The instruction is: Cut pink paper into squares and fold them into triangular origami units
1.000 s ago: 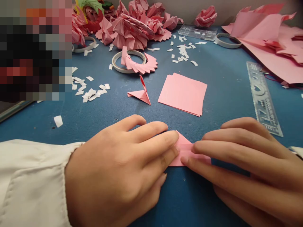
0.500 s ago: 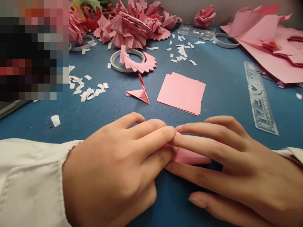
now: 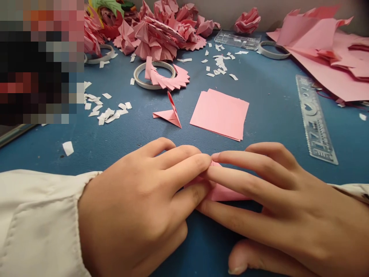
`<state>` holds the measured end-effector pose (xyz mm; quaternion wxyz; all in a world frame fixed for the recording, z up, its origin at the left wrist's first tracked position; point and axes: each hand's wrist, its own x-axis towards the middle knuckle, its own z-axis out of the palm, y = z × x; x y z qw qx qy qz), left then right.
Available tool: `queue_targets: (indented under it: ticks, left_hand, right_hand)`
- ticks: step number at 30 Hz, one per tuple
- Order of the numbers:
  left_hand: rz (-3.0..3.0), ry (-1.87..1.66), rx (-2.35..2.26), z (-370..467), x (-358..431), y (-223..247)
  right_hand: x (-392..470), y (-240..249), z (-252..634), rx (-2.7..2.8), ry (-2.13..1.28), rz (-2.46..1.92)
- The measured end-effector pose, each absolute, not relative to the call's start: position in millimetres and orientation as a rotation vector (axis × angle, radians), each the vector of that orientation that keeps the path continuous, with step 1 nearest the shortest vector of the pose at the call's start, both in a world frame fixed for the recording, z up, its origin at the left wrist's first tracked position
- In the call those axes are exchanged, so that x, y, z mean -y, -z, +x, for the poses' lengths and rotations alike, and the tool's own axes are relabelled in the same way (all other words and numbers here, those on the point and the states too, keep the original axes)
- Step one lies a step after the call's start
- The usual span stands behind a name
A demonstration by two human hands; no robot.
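A pink paper piece lies on the blue table under the fingers of both hands, mostly covered. My left hand has its fingers bent together over the paper's left part. From the right, my right hand rests spread fingertips on the paper, touching the left fingers, with its thumb apart. Beyond the hands are a folded pink piece with one flap standing up and a stack of pink paper squares. Interlocked pink folded pieces rest partly on a tape roll.
Pink paper flowers are heaped at the back. White scraps are scattered left and centre. A clear stencil ruler and large pink sheets lie at the right, near another tape roll. Part of the upper left is pixelated.
My right hand has shifted slightly left over the paper, and its thumb has turned. Less of the pink paper shows at its right end. My left hand is almost unmoved.
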<state>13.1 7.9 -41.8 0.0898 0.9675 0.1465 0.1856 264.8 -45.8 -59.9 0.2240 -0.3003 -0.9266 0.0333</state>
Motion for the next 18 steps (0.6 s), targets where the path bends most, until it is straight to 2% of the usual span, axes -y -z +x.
queue_targets:
  ticks: [7, 18]
  left_hand:
    - [2.883, -0.577, -0.438, 14, -8, 44]
    - [2.884, -0.586, -0.421, 13, -8, 45]
  right_hand:
    - [45, 52, 268, 2.445, -0.033, -0.789]
    - [73, 63, 267, 2.303, 0.115, -1.007]
